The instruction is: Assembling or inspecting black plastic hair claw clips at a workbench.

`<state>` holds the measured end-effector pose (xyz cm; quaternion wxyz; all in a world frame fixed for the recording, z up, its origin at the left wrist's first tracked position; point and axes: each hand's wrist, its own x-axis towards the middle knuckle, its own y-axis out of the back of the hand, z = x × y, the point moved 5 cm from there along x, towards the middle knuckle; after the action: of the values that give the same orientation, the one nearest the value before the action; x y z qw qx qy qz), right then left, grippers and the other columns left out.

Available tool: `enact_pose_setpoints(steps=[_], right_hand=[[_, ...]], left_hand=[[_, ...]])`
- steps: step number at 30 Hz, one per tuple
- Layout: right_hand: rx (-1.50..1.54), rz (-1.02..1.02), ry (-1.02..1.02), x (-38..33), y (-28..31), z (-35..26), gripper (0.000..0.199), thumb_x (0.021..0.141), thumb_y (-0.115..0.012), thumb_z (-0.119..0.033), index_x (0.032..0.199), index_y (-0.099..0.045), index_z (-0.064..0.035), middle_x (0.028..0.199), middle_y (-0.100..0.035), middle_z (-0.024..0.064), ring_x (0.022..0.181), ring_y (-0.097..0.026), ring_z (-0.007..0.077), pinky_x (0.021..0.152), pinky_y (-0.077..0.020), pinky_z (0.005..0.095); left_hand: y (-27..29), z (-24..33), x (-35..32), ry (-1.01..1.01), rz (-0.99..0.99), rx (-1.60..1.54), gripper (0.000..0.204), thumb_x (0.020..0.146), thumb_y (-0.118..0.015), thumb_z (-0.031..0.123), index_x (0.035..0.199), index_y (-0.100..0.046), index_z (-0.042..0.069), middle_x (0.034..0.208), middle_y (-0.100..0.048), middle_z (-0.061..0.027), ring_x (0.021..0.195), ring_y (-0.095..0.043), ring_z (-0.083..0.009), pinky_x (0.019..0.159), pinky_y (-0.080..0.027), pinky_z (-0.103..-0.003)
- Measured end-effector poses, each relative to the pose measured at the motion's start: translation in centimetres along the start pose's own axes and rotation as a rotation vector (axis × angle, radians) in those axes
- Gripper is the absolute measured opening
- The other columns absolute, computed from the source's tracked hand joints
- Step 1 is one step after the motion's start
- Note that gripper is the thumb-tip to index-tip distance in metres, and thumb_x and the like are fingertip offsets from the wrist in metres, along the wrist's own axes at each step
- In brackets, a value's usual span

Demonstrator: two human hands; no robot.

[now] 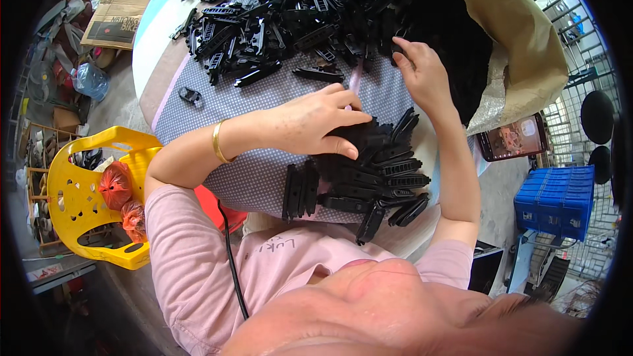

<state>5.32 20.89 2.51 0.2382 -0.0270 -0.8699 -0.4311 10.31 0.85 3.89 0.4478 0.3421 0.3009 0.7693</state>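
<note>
My left hand (324, 122) rests over a near bunch of long black ribbed plastic parts (402, 181), thumb and fingers apart with dark parts showing between them. I see no part clearly gripped there. Farther right, my right hand (425, 74) reaches to the edge of a large heap of similar black parts (303, 26), fingers spread and nothing visible in them. Beside the left hand's bunch, several parts stand side by side in a short row (300, 191). One small black piece (190, 96) lies apart at the left on the patterned cloth (257, 102).
A brown sack (527, 46) with dark contents lies open at the right. Beside it are a phone (513, 138) and a blue crate (554, 201). A yellow plastic chair (79, 191) with red bags (116, 183) stands left. A black cable (231, 257) hangs against my shirt.
</note>
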Motion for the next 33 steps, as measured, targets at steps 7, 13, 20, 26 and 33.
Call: enact_pose_setpoints(steps=[7, 13, 20, 26, 33], right_hand=[[-0.435, 0.105, 0.027, 0.6, -1.0, 0.4, 0.023, 0.078, -0.068, -0.026, 0.092, -0.064, -0.0073, 0.080, -0.063, 0.0086, 0.076, -0.062, 0.0269, 0.067, -0.0493, 0.0356], [-0.220, -0.131, -0.337, -0.2, 0.6, -0.4, 0.042, 0.075, -0.061, -0.013, 0.116, -0.056, -0.0081, 0.073, -0.059, 0.0076, 0.071, -0.064, 0.0209, 0.067, -0.0524, 0.0309], [1.068, -0.191, -0.491, -1.4, -1.1, -3.2, 0.022, 0.090, -0.059, -0.020, 0.100, -0.054, -0.0006, 0.081, -0.065, 0.0112, 0.067, -0.067, 0.0195, 0.062, -0.0568, 0.0292], [1.251, -0.213, -0.590, -2.1, -3.0, -3.5, 0.027, 0.093, -0.055, -0.027, 0.101, -0.053, -0.0015, 0.079, -0.065, 0.0105, 0.065, -0.066, 0.0177, 0.057, -0.0541, 0.0262], [1.080, -0.117, -0.486, -2.4, -3.3, -4.5, 0.033, 0.093, -0.056, -0.031, 0.105, -0.049, -0.0010, 0.079, -0.065, 0.0121, 0.065, -0.065, 0.0174, 0.058, -0.0533, 0.0256]], left_hand=[[3.5, -4.5, -0.8, 0.339, 0.256, 0.449, 0.035, 0.075, -0.070, 0.015, 0.106, -0.062, 0.003, 0.106, -0.056, -0.0131, 0.099, -0.053, -0.0290, 0.088, -0.044, -0.037], [2.7, -5.7, -0.2, 0.310, 0.139, 0.446, 0.037, 0.075, -0.070, 0.014, 0.109, -0.061, 0.003, 0.092, -0.062, -0.0099, 0.090, -0.057, -0.0253, 0.083, -0.047, -0.035], [2.2, -6.7, 0.1, 0.457, 0.387, -0.857, 0.033, 0.092, -0.052, 0.008, 0.123, -0.046, -0.004, 0.107, -0.058, -0.0091, 0.095, -0.060, -0.0154, 0.081, -0.053, -0.028], [0.9, -5.9, 0.5, 0.282, 0.418, -0.911, 0.031, 0.091, -0.049, 0.001, 0.121, -0.043, -0.001, 0.108, -0.054, -0.0063, 0.104, -0.056, -0.0139, 0.091, -0.049, -0.029], [1.9, -5.1, 0.4, 0.292, 0.578, -0.374, 0.038, 0.084, -0.056, -0.005, 0.121, -0.052, 0.000, 0.104, -0.058, -0.0029, 0.097, -0.057, -0.0089, 0.086, -0.047, -0.023]])
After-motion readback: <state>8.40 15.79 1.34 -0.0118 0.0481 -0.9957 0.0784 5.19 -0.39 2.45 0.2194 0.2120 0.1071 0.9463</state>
